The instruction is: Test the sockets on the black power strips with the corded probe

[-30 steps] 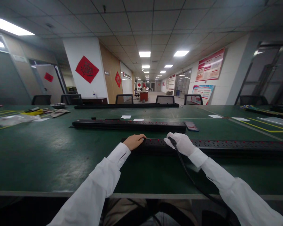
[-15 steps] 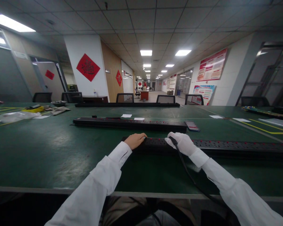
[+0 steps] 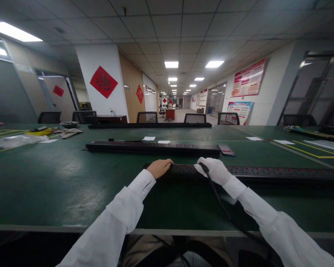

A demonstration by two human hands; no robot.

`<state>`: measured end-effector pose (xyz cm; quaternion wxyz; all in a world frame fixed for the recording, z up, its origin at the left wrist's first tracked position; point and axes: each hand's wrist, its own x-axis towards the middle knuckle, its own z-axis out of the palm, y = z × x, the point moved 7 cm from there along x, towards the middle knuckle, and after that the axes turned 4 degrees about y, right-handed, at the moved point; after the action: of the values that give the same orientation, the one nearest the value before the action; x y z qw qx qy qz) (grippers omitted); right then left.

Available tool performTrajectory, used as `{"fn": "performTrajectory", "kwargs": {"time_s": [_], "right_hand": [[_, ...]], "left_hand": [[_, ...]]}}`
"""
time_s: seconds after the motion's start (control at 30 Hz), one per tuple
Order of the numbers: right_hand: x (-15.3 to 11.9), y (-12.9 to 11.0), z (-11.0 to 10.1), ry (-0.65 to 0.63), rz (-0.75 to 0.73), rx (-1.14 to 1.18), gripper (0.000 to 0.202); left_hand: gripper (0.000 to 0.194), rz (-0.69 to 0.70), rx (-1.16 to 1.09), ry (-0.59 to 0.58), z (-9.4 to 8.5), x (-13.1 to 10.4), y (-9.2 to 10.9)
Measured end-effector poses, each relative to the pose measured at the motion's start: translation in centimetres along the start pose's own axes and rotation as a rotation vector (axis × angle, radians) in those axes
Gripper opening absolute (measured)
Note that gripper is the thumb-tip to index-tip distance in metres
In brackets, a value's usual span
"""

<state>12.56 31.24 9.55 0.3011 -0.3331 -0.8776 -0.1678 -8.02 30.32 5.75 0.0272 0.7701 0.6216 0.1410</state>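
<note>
A long black power strip (image 3: pixel 267 172) with rows of outlets and red dots lies along the near part of the table and runs off to the right. My left hand (image 3: pixel 159 168), bare, is wrapped over its left end, thumb and fingers closed on the strip. In a white glove, my right hand (image 3: pixel 213 170) grips a black plug (image 3: pixel 203 167) at the strip's top face. From the plug a black cable (image 3: pixel 221 204) hangs down over the table edge toward my lap. Whether the plug's pins sit in an outlet is hidden by the glove.
Farther in on the green table (image 3: pixel 58 178) lies a second group of black strips (image 3: pixel 156 148), with a small stack of labels (image 3: pixel 226 150) at its right end. Another black strip (image 3: pixel 150 125) lies at the far edge. Plastic bags (image 3: pixel 20 140) and cloths (image 3: pixel 71 132) are at left.
Both hands stay nearly where they were on the power strip and plug. The whole view has shifted very slightly.
</note>
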Motion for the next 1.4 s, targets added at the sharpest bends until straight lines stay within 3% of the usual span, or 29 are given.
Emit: {"fn": "performTrajectory", "kwargs": {"time_s": [1.4], "right_hand": [[-0.11,-0.05,-0.08,0.007,0.008,0.017,0.036]], "left_hand": [[0.037,-0.011,-0.006,-0.035,0.02,-0.22,0.04]]}}
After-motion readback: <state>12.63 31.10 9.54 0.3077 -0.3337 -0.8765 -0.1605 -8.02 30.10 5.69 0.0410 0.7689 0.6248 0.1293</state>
